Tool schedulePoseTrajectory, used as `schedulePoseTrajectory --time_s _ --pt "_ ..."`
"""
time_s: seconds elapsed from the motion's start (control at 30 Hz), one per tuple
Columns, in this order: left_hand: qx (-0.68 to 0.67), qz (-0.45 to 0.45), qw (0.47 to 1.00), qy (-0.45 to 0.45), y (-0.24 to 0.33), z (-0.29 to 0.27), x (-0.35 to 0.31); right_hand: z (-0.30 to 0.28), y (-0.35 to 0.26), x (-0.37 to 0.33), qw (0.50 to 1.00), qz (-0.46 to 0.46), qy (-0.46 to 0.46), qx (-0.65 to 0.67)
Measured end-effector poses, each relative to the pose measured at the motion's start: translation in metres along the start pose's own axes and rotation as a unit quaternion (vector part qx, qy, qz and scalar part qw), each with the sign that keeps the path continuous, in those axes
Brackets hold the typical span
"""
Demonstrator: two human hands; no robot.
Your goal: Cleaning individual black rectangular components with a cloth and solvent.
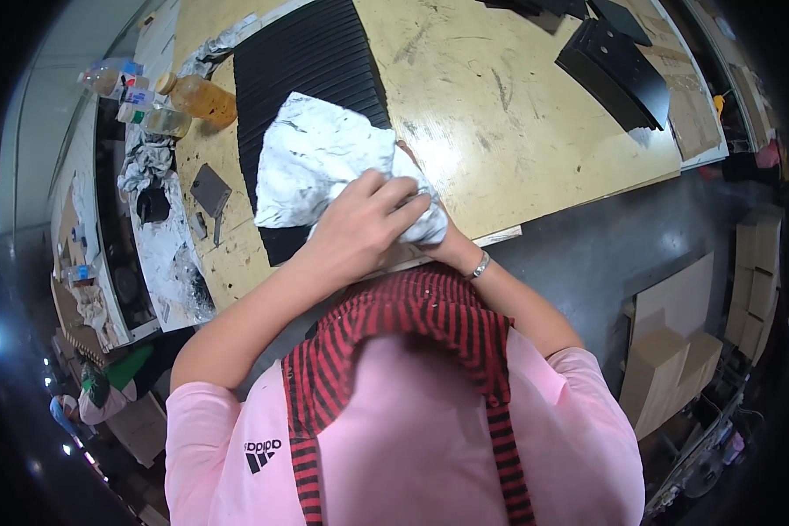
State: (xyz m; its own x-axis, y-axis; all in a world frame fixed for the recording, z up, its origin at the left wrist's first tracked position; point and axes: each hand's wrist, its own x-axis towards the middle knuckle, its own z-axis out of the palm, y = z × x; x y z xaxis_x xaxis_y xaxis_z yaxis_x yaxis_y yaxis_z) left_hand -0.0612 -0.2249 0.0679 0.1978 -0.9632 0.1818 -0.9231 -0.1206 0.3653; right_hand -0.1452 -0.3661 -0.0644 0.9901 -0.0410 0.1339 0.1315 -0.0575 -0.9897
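Observation:
A white cloth (pixel 316 145) with dark smudges is bunched over the near part of a long row of thin black pieces (pixel 311 53), packed side by side on the table. My left hand (pixel 364 219) lies on top of the cloth, its fingers bent and gripping a fold. At the cloth's right edge is my right hand (pixel 447 241), with a metal band on the wrist. Its fingers go behind the cloth and are mostly hidden, so I cannot tell how they are set.
The yellowish worktable (pixel 482 96) has dark scuffs. Bottles, one with amber liquid (pixel 203 98), stand at the left. A scraper (pixel 210 191) lies nearer. Black panels (pixel 614 74) are stacked at the far right. Cardboard boxes (pixel 666 368) stand on the floor at the right.

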Motion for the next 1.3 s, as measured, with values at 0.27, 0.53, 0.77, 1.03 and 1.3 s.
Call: schedulePoseTrajectory --time_s 0.27,0.53,0.77,1.03,1.3 --pt "-0.018 -0.018 1.000 -0.018 -0.006 -0.008 -0.004 0.010 0.007 0.002 0.988 0.029 0.047 0.147" --pt "-0.064 -0.047 0.997 0.000 -0.024 -0.021 -0.045 0.009 0.009 0.003 0.997 -0.036 0.065 0.031" --pt "-0.002 -0.019 1.000 -0.007 -0.008 -0.011 -0.009 0.008 0.021 0.002 0.999 -0.014 0.041 0.025" --pt "0.024 -0.195 0.977 0.082 -0.027 -0.051 -0.115 0.007 0.000 0.003 0.998 -0.032 0.050 -0.001" --pt "0.040 -0.052 0.998 0.009 -0.033 -0.032 -0.074 0.004 0.001 0.003 0.998 -0.031 0.057 0.003"
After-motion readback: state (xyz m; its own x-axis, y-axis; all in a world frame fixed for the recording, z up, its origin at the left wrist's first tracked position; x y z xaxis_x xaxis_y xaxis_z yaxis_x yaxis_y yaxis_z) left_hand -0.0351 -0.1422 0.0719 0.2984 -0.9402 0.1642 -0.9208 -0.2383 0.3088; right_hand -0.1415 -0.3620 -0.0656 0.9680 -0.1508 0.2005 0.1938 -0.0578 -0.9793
